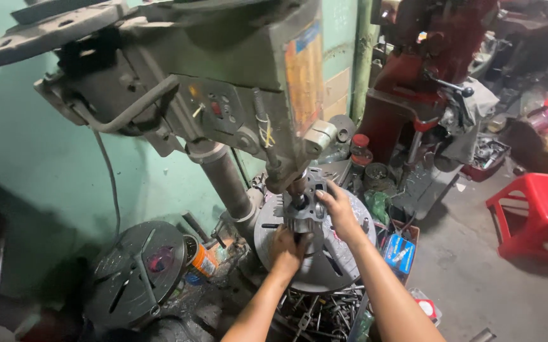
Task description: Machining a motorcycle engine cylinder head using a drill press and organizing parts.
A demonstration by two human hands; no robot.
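Note:
A green drill press fills the upper left, its spindle and bit pointing down onto a grey metal casting that rests on the round slotted work table. My left hand grips the near side of the casting from below. My right hand presses on the casting's top right edge, fingers curled over it, right beside the spindle.
A second round slotted plate lies low at the left, a can beside it. Loose metal parts pile under the table. A blue box, a red plastic stool and a red machine stand at the right.

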